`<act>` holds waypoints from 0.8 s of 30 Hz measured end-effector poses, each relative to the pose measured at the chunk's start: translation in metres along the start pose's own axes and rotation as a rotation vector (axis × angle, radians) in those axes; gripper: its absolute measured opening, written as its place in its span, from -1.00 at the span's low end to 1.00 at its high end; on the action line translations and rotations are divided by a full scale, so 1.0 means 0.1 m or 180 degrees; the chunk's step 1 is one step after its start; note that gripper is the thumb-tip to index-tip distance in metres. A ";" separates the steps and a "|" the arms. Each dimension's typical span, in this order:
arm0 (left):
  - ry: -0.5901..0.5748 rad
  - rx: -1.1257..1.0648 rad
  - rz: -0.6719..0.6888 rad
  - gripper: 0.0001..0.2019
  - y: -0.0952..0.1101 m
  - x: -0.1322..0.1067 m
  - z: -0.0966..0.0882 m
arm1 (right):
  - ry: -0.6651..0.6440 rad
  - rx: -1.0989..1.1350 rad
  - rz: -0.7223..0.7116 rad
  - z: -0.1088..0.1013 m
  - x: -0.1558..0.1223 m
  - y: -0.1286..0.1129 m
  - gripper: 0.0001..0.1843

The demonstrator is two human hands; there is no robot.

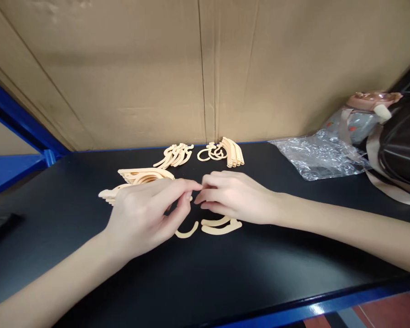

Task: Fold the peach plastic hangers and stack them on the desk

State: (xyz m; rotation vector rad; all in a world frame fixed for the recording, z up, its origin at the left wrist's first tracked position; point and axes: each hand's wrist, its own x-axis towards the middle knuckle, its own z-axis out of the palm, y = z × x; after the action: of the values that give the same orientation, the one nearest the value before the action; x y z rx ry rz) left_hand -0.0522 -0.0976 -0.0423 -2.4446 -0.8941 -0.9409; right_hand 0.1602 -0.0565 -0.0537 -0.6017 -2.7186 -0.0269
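My left hand (146, 212) is closed, its thumb and forefinger drawn almost together. A small cream tip (191, 198) shows just beside the left thumb; whether that hand grips it, I cannot tell. My right hand (239, 196) faces it with curled fingers, and the fingertips of both hands nearly meet. What the right fingers hold, if anything, is hidden. On the black table below lie a cream hook-shaped piece (187, 231) and two cream curved arms (220, 228), partly under the right hand. Beyond the left hand sits a stack of cream curved arms (143, 175), partly covered by it.
Farther back lie a pile of cream curved pieces (175, 156), several cream hooks and rings (212, 152), and a bundle of curved arms (233, 152). A clear plastic bag (321, 155), a bottle (362, 114) and a dark bag (403, 136) occupy the right. Cardboard (140, 82) walls the back.
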 end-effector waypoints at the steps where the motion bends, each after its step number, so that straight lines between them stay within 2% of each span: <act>1: 0.0082 0.0141 0.0210 -0.83 -0.04 0.01 -0.01 | -0.0015 -0.0081 -0.0087 0.03 0.07 -0.01 -0.79; 4: 0.0131 0.0395 0.0588 -0.81 -0.14 0.03 -0.04 | -0.0128 0.0025 -0.0408 0.11 0.25 0.00 -0.83; 9: 0.0271 0.0532 0.0578 -0.83 -0.23 0.05 -0.04 | -0.0345 -0.0443 -0.0751 0.23 0.41 0.01 -0.80; 13: 0.0245 0.0604 0.0465 -0.83 -0.25 0.06 -0.04 | -0.0080 -0.1141 -0.1304 0.29 0.44 -0.04 -0.70; 15: 0.0352 0.0578 0.0461 -0.83 -0.25 0.06 -0.05 | 0.0078 -0.1344 -0.1398 0.29 0.44 -0.02 -0.68; 17: 0.0521 0.0540 0.0436 -0.82 -0.25 0.06 -0.08 | 0.0189 -0.1443 -0.1305 0.23 0.40 0.05 -0.67; 19: 0.0597 0.0456 0.0420 -0.82 -0.24 0.06 -0.10 | 0.0374 -0.1459 -0.1014 0.13 0.32 0.15 -0.66; 22: 0.0481 0.0309 0.0376 -0.82 -0.19 0.06 -0.06 | 0.0540 -0.1503 -0.0626 -0.07 0.09 0.33 -0.70; 24: 0.0281 0.0310 0.0295 -0.83 -0.14 0.06 0.03 | 0.0448 -0.1521 -0.0278 -0.19 -0.12 0.41 -0.72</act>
State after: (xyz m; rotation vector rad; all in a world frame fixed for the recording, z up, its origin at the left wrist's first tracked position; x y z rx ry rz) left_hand -0.0569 -0.0831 -0.0388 -2.3220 -0.7711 -0.9419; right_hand 0.1942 -0.0256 -0.0421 -0.5787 -2.6017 -0.7279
